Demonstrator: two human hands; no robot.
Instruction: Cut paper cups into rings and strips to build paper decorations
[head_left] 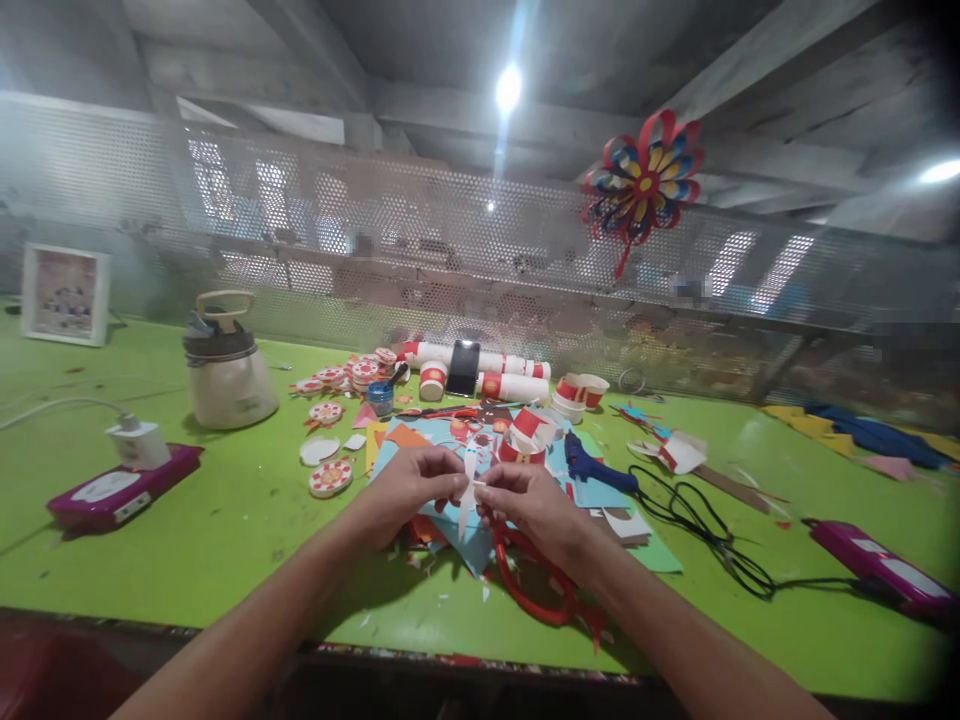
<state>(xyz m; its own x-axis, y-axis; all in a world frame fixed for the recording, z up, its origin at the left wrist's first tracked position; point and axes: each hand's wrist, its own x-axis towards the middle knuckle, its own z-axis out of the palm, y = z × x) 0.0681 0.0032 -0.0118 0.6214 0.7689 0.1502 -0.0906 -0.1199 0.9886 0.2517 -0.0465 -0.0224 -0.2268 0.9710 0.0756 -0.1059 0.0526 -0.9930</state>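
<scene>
Between my two hands, above the middle of the table, is a narrow white paper strip [468, 500] with pointed ends. My left hand [424, 485] pinches it from the left with thumb and forefinger. From the other side, my right hand [529, 505] closes its fingertips on the same strip near its middle. Red-handled scissors [536, 585] lie below my right hand, their blades out of sight. Under the hands are light blue paper sheets [476, 552] with scraps, and cut red-and-white paper cups [525, 432] stand just behind.
A blue glue gun [596, 468] with a black cord lies right of the paper. Purple power strips [124, 490] [885, 565] sit at both sides. A large flask [229, 375], paper discs [330, 478], a paint jar [380, 398], stacked cups [514, 388] and a phone [463, 367] stand farther back.
</scene>
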